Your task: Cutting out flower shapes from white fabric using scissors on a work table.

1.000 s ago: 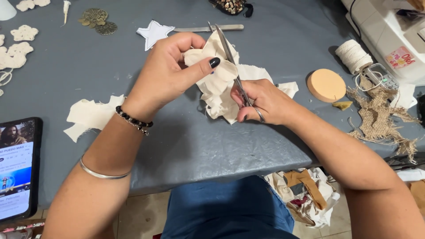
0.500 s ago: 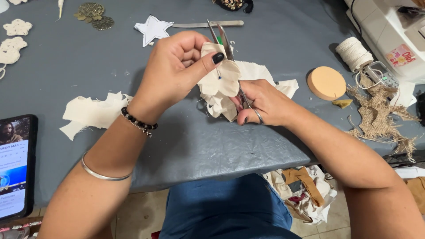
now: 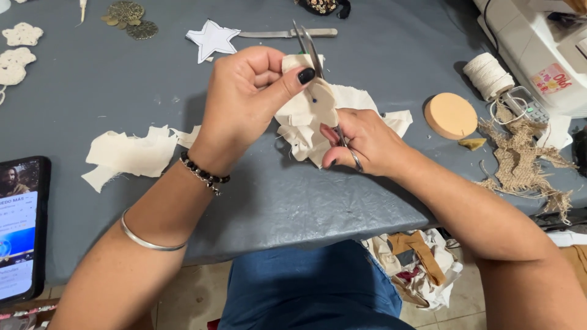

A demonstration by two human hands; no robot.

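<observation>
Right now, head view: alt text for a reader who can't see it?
A left hand pinches a piece of cream fabric while the right hand cuts it with scissors, over a grey table. Around it lie fabric scraps, a white star, a twine spool and a phone.

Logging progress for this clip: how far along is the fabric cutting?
Done: cut cream shapes and an offcut lie on the table. In hand: the left hand pinches the cream cloth piece while the right hand works scissors through it. Left: its ragged lower edge remains uncut.
</observation>
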